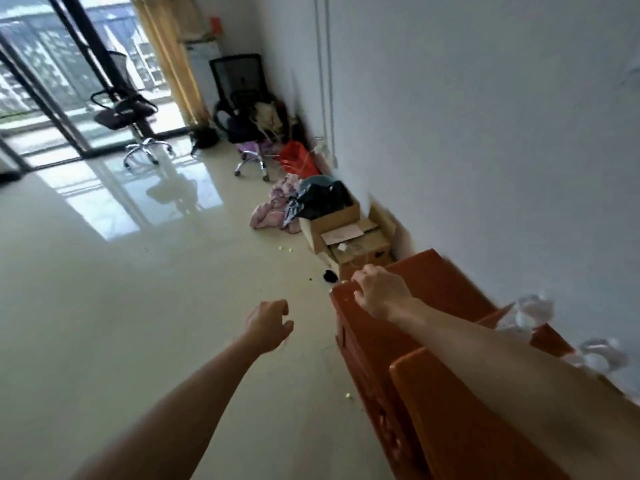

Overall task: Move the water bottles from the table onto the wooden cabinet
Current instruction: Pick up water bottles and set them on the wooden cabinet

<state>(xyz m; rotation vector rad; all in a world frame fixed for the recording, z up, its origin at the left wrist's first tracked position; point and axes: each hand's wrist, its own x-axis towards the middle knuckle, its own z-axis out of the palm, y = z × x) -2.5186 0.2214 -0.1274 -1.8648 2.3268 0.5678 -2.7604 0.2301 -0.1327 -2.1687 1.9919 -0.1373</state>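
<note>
The reddish wooden cabinet [446, 289] runs along the white wall at the lower right. Two blurred clear water bottles lie or stand on its top: one bottle [528, 311] near the wall and a second bottle [601, 353] closer to me. My right hand [379, 291] hovers over the cabinet's far front corner, fingers curled loosely, holding nothing. My left hand [272, 323] is out over the floor to the left of the cabinet, fingers apart and empty. No table is in view.
Cardboard boxes [346, 233] sit on the floor just beyond the cabinet, with a black bag, clothes and a red bag behind them. Two office chairs [128, 109] stand near the glass balcony doors. Glossy tiled floor [121, 289] spreads to the left.
</note>
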